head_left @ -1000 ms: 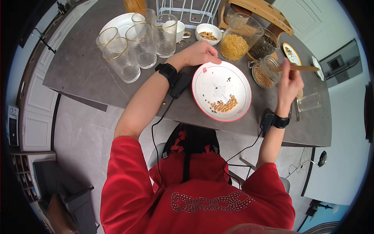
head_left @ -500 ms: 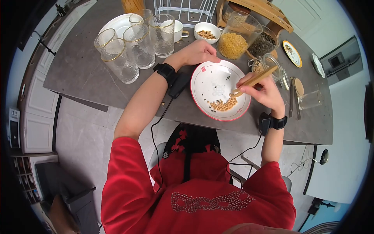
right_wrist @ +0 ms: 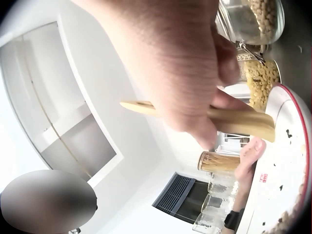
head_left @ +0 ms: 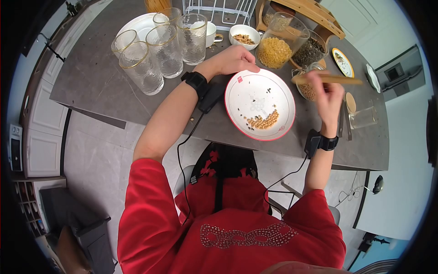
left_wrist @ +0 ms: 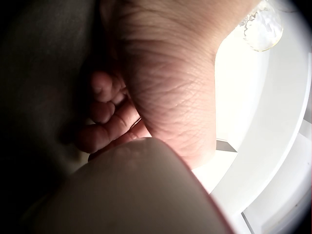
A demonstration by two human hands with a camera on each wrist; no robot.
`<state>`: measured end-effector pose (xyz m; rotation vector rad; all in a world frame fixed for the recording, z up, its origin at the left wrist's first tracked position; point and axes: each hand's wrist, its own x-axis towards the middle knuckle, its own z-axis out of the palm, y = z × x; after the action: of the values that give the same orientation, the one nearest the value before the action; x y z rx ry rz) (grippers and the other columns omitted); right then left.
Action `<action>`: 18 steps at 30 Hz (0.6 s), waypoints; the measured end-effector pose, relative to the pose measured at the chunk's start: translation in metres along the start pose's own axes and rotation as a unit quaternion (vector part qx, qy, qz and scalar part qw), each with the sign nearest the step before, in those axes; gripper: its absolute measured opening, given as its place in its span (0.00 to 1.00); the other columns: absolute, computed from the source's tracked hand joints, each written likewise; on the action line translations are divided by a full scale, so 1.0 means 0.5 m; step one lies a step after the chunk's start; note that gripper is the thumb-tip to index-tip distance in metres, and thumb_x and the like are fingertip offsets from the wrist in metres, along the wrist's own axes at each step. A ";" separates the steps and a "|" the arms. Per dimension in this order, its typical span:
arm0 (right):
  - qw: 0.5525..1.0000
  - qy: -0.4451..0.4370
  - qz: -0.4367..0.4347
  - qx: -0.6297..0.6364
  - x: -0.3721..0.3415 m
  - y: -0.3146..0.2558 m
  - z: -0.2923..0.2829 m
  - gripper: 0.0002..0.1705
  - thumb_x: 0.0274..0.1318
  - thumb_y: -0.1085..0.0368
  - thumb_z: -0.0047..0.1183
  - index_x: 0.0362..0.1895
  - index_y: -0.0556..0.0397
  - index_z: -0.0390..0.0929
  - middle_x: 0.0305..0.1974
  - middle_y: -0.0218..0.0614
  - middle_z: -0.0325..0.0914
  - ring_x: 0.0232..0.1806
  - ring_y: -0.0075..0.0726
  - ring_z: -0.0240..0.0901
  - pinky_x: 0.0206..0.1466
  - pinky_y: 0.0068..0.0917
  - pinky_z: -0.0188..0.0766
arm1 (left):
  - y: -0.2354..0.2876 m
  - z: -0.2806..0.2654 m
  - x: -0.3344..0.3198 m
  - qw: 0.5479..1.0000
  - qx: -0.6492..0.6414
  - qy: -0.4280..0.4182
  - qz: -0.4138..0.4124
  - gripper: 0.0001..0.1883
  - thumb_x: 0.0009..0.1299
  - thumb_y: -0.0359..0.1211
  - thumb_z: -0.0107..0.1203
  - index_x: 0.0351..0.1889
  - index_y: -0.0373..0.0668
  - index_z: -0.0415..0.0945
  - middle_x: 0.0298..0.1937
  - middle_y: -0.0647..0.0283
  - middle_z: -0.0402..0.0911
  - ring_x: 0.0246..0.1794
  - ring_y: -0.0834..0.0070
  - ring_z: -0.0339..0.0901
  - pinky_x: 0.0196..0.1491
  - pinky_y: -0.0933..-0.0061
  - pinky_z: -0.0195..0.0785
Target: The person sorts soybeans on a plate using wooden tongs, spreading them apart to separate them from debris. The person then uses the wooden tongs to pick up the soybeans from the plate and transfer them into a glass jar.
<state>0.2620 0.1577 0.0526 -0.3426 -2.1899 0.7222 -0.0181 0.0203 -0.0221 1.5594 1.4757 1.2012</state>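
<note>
My left hand [head_left: 235,60] grips the far rim of a white plate [head_left: 242,93] with a red edge, which is tilted toward me. In the left wrist view, its curled fingers [left_wrist: 114,124] show beside the underside of the plate. Tan beans [head_left: 264,120] lie heaped at the plate's near side, with dark bits scattered above them. My right hand [head_left: 328,98] holds wooden tongs [head_left: 340,79], blurred in the head view, over a glass jar [head_left: 306,90] of similar beans. The right wrist view shows the broad end of the tongs overlapping the plate's edge.
Several gold-rimmed glasses [head_left: 164,52] stand at the left. Behind the plate are a small bowl [head_left: 244,37] of nuts, a container of yellow pasta [head_left: 273,52] and one of dark seeds [head_left: 309,52]. A wooden spoon [head_left: 350,102] and a clear glass [head_left: 364,117] lie at the right.
The right hand and tongs moved from beside the jar in to the beans on the plate, then back to the jar. The left hand kept hold of the plate.
</note>
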 end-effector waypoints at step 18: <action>0.967 -0.249 -0.017 0.051 -0.004 -0.011 0.007 0.07 0.61 0.64 0.69 0.37 0.54 0.88 0.26 0.25 0.82 0.21 0.14 0.62 0.24 0.21 0.57 | -0.002 0.000 0.003 1.000 0.010 0.004 0.003 0.13 0.71 0.36 0.63 0.26 0.39 0.82 0.21 0.75 0.76 0.24 0.90 0.67 0.28 0.79 0.56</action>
<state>0.2607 0.1513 0.0527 -0.0712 -2.6046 0.9783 -0.0185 0.0218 -0.0228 1.5750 1.4931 1.2022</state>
